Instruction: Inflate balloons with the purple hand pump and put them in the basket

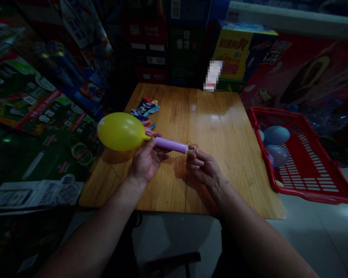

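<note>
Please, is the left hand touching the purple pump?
Touching: the head view shows the left hand gripping the purple pump near the yellow balloon.

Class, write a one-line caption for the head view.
Left hand holds a yellow balloon on a purple balloon pump; right hand grips the pump's handle.

Green box (183, 58), beyond right fingers (195, 162): white "雪花" on front, mark after it unclear. Red box (147, 36), beyond left fingers (164, 157): pale characters too blurred to read, barcode label lower down. Yellow box (232, 48), beyond and right of right fingers: big red characters, not surely legible. Pink panel (298, 50), farther right: bold lettering, unreadable. Green carton (55, 143), left of left fingers: oval label, wording blurred. White packaging (40, 195), nearer viewer, left of left fingers: dark print, illegible.
</note>
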Demonstrator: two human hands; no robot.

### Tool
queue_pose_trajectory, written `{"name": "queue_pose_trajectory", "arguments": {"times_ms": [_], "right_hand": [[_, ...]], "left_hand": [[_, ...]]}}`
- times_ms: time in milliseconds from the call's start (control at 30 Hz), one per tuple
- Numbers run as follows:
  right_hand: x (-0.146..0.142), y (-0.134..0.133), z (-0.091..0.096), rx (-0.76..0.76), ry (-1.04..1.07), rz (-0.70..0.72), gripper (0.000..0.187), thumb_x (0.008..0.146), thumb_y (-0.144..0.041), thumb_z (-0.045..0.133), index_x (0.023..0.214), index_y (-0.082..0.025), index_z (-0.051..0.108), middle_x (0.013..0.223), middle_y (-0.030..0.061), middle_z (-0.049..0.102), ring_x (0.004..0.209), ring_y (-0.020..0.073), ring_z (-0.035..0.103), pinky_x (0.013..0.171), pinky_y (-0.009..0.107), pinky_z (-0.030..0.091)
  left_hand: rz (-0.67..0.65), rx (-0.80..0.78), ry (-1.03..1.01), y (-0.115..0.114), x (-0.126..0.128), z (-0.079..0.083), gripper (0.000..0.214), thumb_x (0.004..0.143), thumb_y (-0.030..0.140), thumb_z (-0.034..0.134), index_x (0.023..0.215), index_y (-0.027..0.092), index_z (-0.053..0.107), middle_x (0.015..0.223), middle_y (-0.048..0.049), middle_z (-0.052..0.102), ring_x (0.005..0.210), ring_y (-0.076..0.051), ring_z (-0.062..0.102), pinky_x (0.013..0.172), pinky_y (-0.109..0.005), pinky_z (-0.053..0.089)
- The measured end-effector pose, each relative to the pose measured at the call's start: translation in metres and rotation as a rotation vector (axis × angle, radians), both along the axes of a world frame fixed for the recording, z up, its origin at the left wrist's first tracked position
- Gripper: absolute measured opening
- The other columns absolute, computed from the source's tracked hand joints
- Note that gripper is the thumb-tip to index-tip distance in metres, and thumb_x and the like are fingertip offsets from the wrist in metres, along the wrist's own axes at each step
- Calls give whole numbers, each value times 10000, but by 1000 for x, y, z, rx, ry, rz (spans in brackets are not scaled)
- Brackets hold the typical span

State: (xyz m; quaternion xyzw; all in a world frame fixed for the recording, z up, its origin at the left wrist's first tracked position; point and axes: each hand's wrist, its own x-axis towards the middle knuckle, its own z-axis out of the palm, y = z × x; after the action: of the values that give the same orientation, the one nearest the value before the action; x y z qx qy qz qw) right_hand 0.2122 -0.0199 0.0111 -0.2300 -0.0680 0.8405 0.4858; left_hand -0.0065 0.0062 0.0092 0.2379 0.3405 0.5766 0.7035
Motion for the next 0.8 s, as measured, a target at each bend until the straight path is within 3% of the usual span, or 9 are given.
{"name": "queue_pose_trajectory", "arguments": {"times_ms": [200,367,500,800], "right_hand": [[20,5,7,-5,21,-71,135,1042,-131,532,987,-166,650,691,-62,610,408,9,270,428,106,333],[-1,0,-3,-20,28,-8,38,1009,-142,619,990,-169,638,681,-59,611,413,12,274,423,106,333],[-8,0,-6,-25,32,-11,25,1014,-145,612,1016,-165,627,684,-59,617,408,13,239,403,98,308],[18,5,8,0,-45,-18,87,1021,-134,576,995,-155,657,683,-59,614,399,-2,238,422,101,311]], "left_hand": [[100,76,16,4,-12,8,323,936,449,759,1138,205,697,1055,-69,776,874,-197,774,611,-228,583],[-20,-2,-16,-7,1,-1,347,941,438,764,1216,243,679,1048,-54,780,841,-201,774,639,-289,626],[-3,-8,-30,-8,8,-8,333,931,419,777,1193,234,688,997,-34,777,854,-207,785,615,-270,622],[32,10,7,3,-6,2,350,931,455,767,1173,216,686,994,-47,773,850,-197,786,592,-226,573]]}}
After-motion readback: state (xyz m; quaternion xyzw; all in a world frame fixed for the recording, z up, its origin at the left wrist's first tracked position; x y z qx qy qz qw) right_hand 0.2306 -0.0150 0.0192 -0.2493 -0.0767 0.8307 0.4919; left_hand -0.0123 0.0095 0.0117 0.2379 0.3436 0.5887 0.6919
